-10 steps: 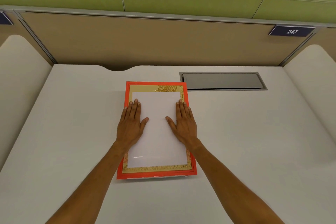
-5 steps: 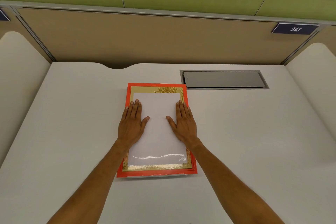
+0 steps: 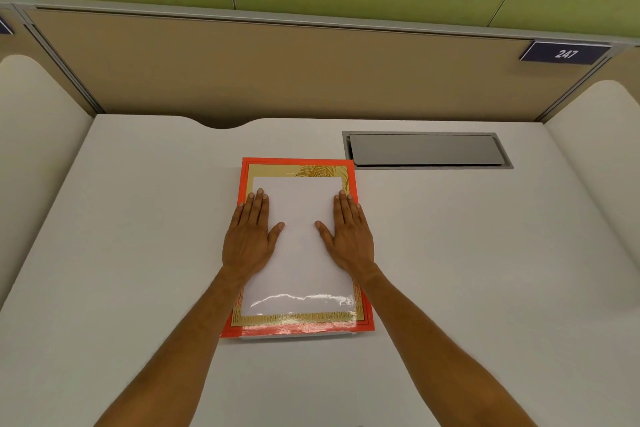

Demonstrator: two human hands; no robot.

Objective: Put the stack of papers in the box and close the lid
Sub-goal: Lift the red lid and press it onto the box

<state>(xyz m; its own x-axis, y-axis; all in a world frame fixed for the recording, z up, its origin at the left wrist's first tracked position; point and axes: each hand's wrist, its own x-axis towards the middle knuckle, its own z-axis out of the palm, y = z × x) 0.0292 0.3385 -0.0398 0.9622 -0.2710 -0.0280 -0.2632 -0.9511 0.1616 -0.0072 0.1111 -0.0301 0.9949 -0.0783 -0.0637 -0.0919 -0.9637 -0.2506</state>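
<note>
Box (image 3: 360,317) lying flat at desk (image 3: 138,253) centre, lid (image 3: 298,253) sitting closed. Left hand (image 3: 247,239) pressing at 9 o'clock, right hand (image 3: 349,239) at 3 o'clock; both spread flat, gripping nothing. Cable hatch (image 3: 426,149) at 1 o'clock.

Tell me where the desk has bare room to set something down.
Free: the wide stretch left of the orange box out to the left divider, and the stretch right of it, below the cable hatch. Crowded: the centre, where the left hand and right hand lie flat on the lid.
</note>
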